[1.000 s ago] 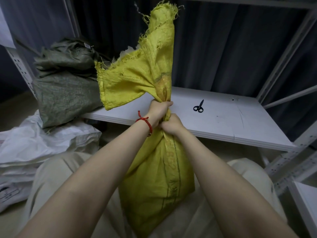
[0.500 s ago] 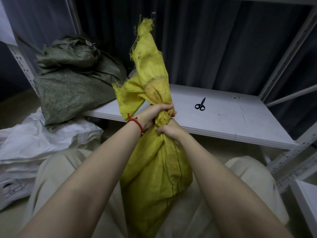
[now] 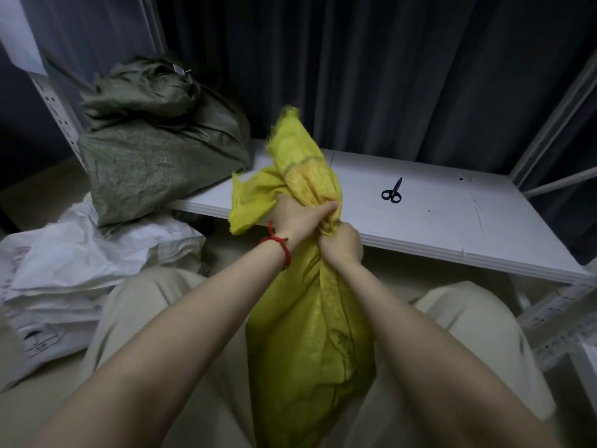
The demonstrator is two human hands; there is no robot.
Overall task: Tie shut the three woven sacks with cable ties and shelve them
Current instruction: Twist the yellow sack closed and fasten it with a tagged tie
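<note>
A yellow woven sack (image 3: 310,344) stands upright between my knees. Its gathered neck is gripped by both hands, my left hand (image 3: 298,218) above and my right hand (image 3: 340,244) just below it. The loose top of the sack flops over above my fists. A green woven sack (image 3: 155,156) lies on the left end of the white shelf (image 3: 452,227). A white woven sack (image 3: 80,263) lies on the floor at the left. No cable tie shows.
Black scissors (image 3: 392,190) lie on the shelf to the right of my hands. White shelf uprights (image 3: 549,124) rise at the right and left. A dark curtain hangs behind the shelf. A lower shelf corner (image 3: 584,367) shows at the far right.
The sack's loose top has dropped and folded down from standing tall. Both hands stay clamped on the neck and have sunk slightly with it.
</note>
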